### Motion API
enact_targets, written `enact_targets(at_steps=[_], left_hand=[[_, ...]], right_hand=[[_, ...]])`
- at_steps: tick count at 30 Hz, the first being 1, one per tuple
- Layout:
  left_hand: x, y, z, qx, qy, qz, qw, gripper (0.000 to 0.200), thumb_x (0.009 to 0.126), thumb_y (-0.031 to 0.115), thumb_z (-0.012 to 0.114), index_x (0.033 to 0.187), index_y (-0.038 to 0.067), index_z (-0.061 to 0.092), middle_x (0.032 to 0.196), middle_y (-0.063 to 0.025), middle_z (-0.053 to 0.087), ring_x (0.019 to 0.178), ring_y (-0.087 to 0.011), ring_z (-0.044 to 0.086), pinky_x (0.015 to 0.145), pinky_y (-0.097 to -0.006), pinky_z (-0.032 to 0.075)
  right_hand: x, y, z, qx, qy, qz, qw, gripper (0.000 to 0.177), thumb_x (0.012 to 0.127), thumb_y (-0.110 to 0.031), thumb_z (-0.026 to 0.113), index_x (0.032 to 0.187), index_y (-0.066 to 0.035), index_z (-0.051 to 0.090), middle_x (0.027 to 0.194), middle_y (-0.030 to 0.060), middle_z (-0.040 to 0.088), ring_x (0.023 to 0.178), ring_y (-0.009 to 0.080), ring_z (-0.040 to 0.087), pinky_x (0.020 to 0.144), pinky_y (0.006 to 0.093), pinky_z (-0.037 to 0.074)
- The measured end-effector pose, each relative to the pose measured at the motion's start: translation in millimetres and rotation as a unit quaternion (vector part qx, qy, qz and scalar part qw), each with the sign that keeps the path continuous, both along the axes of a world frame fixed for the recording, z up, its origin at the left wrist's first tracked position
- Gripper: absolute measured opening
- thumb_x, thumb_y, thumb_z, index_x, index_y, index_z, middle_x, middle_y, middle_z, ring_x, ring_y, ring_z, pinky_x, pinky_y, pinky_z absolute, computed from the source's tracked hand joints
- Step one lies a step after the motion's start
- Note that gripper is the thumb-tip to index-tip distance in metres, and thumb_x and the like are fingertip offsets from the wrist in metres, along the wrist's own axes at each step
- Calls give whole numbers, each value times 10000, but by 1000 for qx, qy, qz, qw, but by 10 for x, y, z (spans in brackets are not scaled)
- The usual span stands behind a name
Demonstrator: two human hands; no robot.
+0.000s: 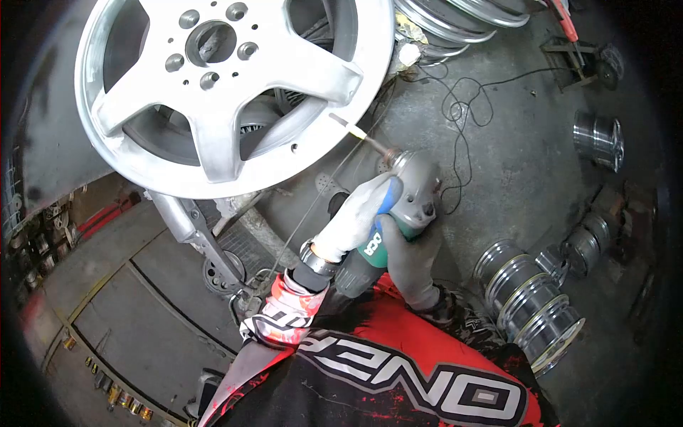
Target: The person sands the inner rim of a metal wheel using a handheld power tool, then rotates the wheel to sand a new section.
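Observation:
Both my hands are wrapped around an angle grinder [415, 188] with a grey head and a green and dark body. My left hand [358, 215], in a white glove with blue on it, grips near the head. On the other side my right hand [411, 262], in a grey glove, holds the green body. From the grinder's head a thin rod-like bit [356, 131] with a pale band points up and left. Its tip overlaps the rim of a large silver five-spoke alloy wheel [226, 142], which faces me at the upper left.
Below the wheel is a metal stand [186, 224]. Several shiny wheel rims [523, 299] lie in a row at lower right, and another rim [597, 139] stands farther right. More rims [455, 25] are stacked at the top. A dark cord [462, 107] loops over the floor.

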State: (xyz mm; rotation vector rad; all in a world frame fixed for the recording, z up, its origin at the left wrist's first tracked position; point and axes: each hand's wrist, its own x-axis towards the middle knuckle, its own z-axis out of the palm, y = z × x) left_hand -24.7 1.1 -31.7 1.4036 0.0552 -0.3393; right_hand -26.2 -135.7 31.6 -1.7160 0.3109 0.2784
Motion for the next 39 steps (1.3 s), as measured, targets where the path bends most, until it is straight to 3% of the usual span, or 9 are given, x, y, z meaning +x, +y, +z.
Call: enact_targets(at_steps=[3, 10, 14, 16, 20, 23, 27, 34, 39], left_hand=[[-127, 30, 179, -112, 105, 52, 987, 472, 1096, 316, 460, 1343, -72, 565, 1302, -221, 643, 1214, -337, 609, 1044, -379, 457], [-320, 85, 411, -27, 87, 92, 992, 510, 1104, 372, 456, 1331, -70, 572, 1247, -179, 663, 1144, -259, 620, 1035, -348, 445], [-74, 19, 421, -17, 78, 58, 995, 500, 1105, 364, 465, 1340, -65, 569, 1225, -191, 659, 1137, -262, 618, 1019, -345, 455], [70, -42, 387, -7, -80, 35, 996, 474, 1104, 341, 473, 1335, -61, 571, 1200, -211, 657, 1121, -281, 622, 1013, -347, 460], [-63, -34, -97, 7, -8, 16, 1000, 477, 1113, 333, 455, 1372, -56, 553, 1255, -193, 660, 1155, -265, 616, 1046, -360, 444], [-40, 45, 335, -101, 98, 29, 990, 509, 1111, 356, 447, 1405, -51, 538, 1311, -195, 649, 1200, -268, 607, 1065, -365, 433], [-259, 104, 406, -90, 118, 64, 987, 554, 1097, 400, 454, 1400, -54, 545, 1315, -199, 647, 1207, -264, 606, 1062, -357, 432], [-169, 24, 332, -20, 121, 57, 991, 492, 1089, 326, 477, 1396, -52, 543, 1289, -230, 641, 1200, -349, 616, 1044, -379, 457], [65, -12, 3, 95, -194, 10, 976, 436, 1041, 201, 535, 1379, -74, 523, 1339, -277, 601, 1224, -459, 581, 1044, -436, 484]], right_hand=[[-221, -13, -128, -44, 9, 46, 998, 871, 756, -106, 882, 1451, 27, 374, 1365, 170, 536, 1228, 237, 587, 1030, 391, 493], [-228, 7, -36, 55, 21, 94, 994, 851, 776, -86, 861, 1453, 23, 356, 1345, 175, 539, 1220, 234, 582, 1033, 387, 490], [-165, -84, -86, -17, 68, 91, 993, 808, 778, -84, 855, 1433, 25, 394, 1328, 170, 558, 1219, 220, 589, 1027, 378, 495], [-12, -23, 45, 83, 148, -26, 985, 806, 771, -105, 866, 1425, 34, 416, 1322, 165, 570, 1224, 221, 592, 1033, 382, 490], [-6, 62, 79, 9, 12, -39, 999, 800, 771, -110, 871, 1412, 45, 420, 1322, 171, 568, 1222, 250, 591, 1048, 397, 478], [-232, -41, -124, -75, 1, 70, 995, 847, 777, -109, 873, 1445, 43, 375, 1332, 178, 549, 1223, 255, 583, 1058, 400, 473], [-299, 19, -47, 26, 1, 97, 995, 955, 781, -111, 869, 1508, 31, 265, 1371, 189, 509, 1254, 258, 556, 1075, 402, 459], [-219, -72, -111, -2, 65, 83, 994, 843, 776, -93, 856, 1456, 29, 373, 1360, 172, 532, 1249, 235, 567, 1031, 373, 485], [42, 1, 73, 27, 31, -22, 999, 804, 769, -99, 853, 1438, 20, 422, 1340, 151, 561, 1218, 232, 587, 1009, 370, 498]])
